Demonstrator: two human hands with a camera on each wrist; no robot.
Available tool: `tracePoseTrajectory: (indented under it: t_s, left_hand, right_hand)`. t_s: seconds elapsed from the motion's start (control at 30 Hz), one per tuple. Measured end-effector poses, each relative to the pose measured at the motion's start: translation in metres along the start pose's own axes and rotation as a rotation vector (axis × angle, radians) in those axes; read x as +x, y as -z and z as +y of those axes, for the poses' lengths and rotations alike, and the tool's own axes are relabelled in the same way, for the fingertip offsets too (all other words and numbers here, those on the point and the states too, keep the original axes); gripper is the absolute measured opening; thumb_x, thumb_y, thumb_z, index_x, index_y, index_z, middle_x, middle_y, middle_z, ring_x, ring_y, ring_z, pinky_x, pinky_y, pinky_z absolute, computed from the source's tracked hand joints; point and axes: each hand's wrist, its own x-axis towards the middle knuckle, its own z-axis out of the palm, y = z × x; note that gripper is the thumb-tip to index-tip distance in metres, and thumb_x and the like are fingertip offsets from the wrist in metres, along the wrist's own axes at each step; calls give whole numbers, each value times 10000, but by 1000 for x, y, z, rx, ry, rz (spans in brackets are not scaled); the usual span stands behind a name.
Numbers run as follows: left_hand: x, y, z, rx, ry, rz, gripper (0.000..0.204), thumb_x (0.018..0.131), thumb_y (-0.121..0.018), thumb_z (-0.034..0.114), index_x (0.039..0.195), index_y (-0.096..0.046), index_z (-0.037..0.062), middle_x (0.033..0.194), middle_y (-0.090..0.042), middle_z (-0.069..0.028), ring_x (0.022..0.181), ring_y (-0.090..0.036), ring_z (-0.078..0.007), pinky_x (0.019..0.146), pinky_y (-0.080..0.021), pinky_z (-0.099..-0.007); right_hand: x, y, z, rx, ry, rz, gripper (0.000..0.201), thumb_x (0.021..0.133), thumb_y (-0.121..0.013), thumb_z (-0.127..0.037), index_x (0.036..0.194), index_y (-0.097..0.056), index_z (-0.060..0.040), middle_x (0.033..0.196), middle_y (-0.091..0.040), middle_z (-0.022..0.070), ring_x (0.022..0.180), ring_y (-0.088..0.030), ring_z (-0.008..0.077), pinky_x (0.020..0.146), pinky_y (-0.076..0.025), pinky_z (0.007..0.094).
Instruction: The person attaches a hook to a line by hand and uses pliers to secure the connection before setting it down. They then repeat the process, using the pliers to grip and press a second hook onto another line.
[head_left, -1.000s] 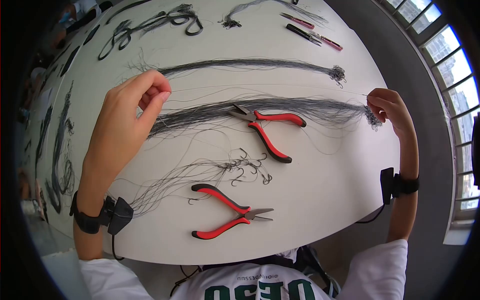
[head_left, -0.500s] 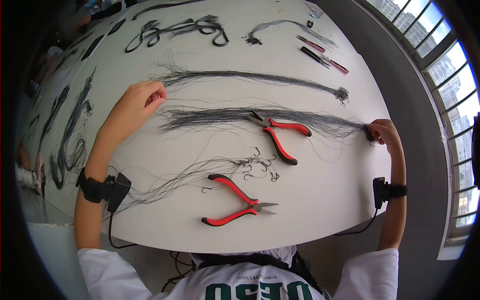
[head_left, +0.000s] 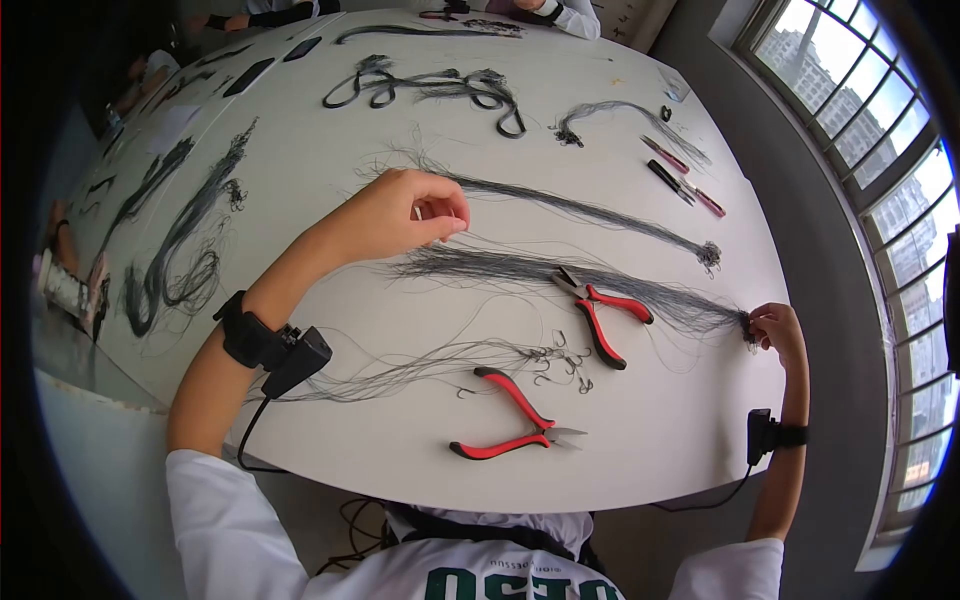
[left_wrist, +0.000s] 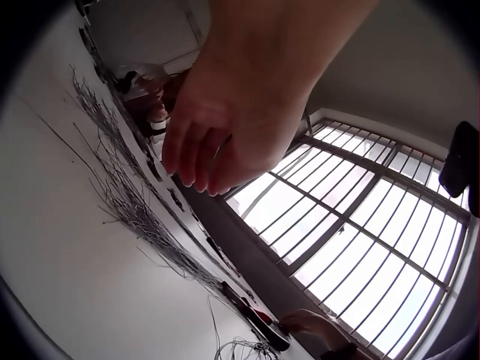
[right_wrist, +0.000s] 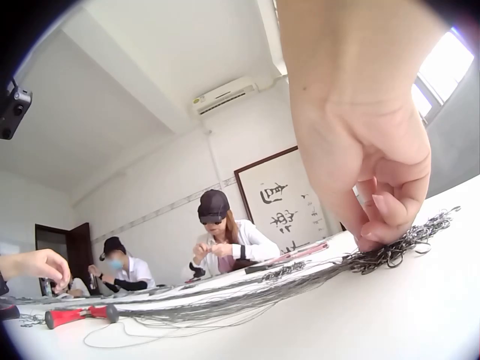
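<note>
My left hand (head_left: 405,215) hovers over the loose ends of the middle dark bundle (head_left: 480,268), its fingers loosely curved with nothing visible between them. In the left wrist view the same hand (left_wrist: 225,135) hangs with relaxed fingers above the table. At the table's right side, my right hand (head_left: 780,332) pinches the cluster of hooks at that bundle's right end. The right wrist view shows this hand's (right_wrist: 375,165) fingertips down in the hook cluster (right_wrist: 397,251). Red-handled pliers (head_left: 605,335) lie across the bundle, jaws apart.
A second open pair of pliers (head_left: 515,415) lies near the front edge, below loose hooked lines (head_left: 430,362). Another bundle (head_left: 590,210) runs behind. Snips (head_left: 670,182) lie back right; coiled bundles (head_left: 375,90) lie farther back. Several people sit beyond.
The thin line stretched between my hands a second ago is no longer visible there. My left fingers have loosened, and my right hand has lowered onto the hook cluster. The head view has shifted.
</note>
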Motion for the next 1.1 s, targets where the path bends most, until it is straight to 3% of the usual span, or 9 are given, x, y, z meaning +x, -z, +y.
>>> tracePoseTrajectory:
  t_s: [0.13,0.2,0.27,0.33,0.4,0.47,0.7,0.93,1.1]
  left_hand:
    - [-1,0,7,-81,74,-271,89,814,-617,123,834,-629,37,749,-625,-26,652,-576,-85,621,-477,-237]
    - [-2,-4,11,65,2,-417,142,795,-646,180,829,-641,42,745,-637,-45,696,-602,-117,644,-480,-254]
    - [-2,-10,18,95,9,-482,161,787,-654,199,821,-640,42,736,-634,-50,700,-602,-128,647,-479,-259]
    - [-3,-16,26,141,66,-607,239,749,-684,249,834,-622,34,769,-629,-77,745,-608,-185,667,-480,-295]
    - [-12,-22,30,270,10,-603,275,736,-693,265,848,-607,28,803,-626,-86,776,-605,-207,687,-479,-314]
    - [-23,-29,28,414,-74,-597,384,700,-720,313,889,-557,20,875,-591,-108,870,-575,-262,734,-467,-368]
    - [-48,-41,32,594,-302,-441,389,667,-734,245,875,-523,-7,836,-517,-102,871,-530,-267,714,-464,-359]
    - [-69,-34,26,639,-269,-395,225,613,-638,76,788,-523,-7,809,-499,-99,829,-518,-248,672,-454,-352]
    - [-85,-20,4,705,-217,-218,131,648,-563,2,773,-535,27,808,-510,-79,837,-525,-238,695,-446,-350]
  right_hand:
    - [-26,-12,-36,-308,111,279,205,779,-527,7,981,-542,-23,696,-615,100,477,-563,115,372,-403,247]
    - [-61,-42,-87,-333,452,247,166,792,-568,-9,952,-566,-52,723,-621,73,518,-577,113,419,-427,264]
    - [-93,-83,-131,-367,770,44,170,762,-639,-19,915,-608,-85,746,-620,39,648,-595,130,505,-460,264]
    - [-115,-118,-154,-409,1135,-171,235,725,-691,-75,945,-610,-90,927,-616,44,827,-593,217,671,-510,345]
    - [-125,-147,-165,-415,1317,-295,298,697,-714,-119,975,-609,-101,1068,-570,27,950,-548,231,770,-490,361]
    - [-127,-168,-171,-382,1372,-343,309,681,-713,-103,971,-606,-88,1064,-564,15,907,-536,209,762,-487,336]
    - [-120,-192,-168,-325,1410,-348,218,660,-681,-43,860,-596,-57,864,-569,15,806,-535,194,689,-483,313]
    - [-116,-189,-164,-307,1418,-370,201,670,-656,-17,861,-596,-35,854,-567,47,808,-550,207,681,-491,320]
    - [-111,-181,-158,-310,1426,-411,221,674,-640,8,888,-600,-31,853,-565,62,836,-553,223,713,-495,318]
